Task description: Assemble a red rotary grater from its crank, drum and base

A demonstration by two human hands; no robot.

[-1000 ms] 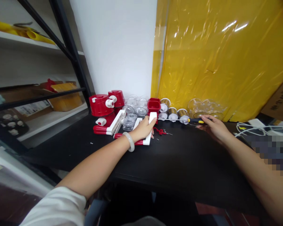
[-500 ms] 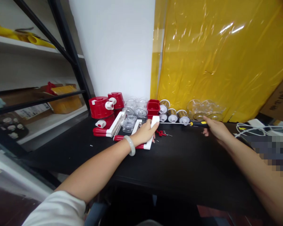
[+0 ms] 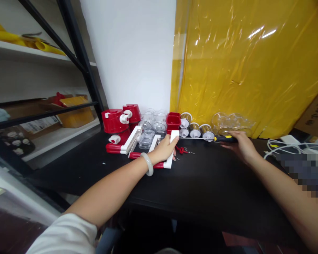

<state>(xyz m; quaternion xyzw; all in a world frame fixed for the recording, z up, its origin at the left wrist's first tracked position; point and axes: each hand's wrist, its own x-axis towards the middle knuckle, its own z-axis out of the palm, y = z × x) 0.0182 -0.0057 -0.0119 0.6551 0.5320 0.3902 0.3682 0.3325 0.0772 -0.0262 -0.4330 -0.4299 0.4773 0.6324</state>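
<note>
Fingers of left hand (image 3: 163,150) clamped on crank (image 3: 174,135); right hand (image 3: 241,145) fingers curled round screwdriver (image 3: 223,138) lying on table (image 3: 201,176).

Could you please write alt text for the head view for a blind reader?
A person's left hand grips a white handle on a black table, while the right hand rests on a screwdriver. Red housings and clear cups sit behind.

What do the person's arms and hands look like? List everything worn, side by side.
Both hands are bare, without gloves. The left hand has a pale, milky-green bangle round its wrist, and the left arm is bare up to a short white sleeve. The right hand and right arm wear nothing; no sleeve shows.
</note>
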